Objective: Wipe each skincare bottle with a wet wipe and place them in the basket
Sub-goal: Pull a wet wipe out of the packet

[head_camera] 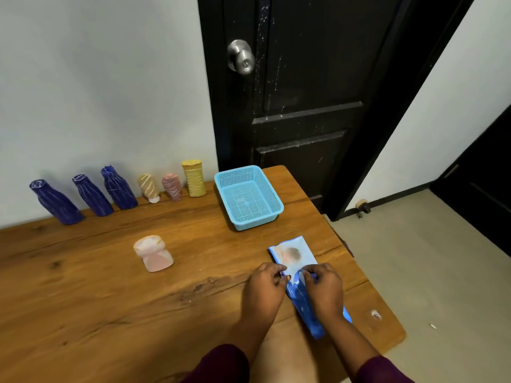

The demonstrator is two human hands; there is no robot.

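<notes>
Where right hand (323,291) pinches, pack (293,255) lies.

Dim, soft indoor light; wide-angle bending at edges.

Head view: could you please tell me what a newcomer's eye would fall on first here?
First, the left hand and right hand pinching a blue wipes pack at the table's near right. Next, the empty blue basket by the door at the far right, and the six bottles lined up along the wall, with a pink bottle standing alone mid-table.
</notes>
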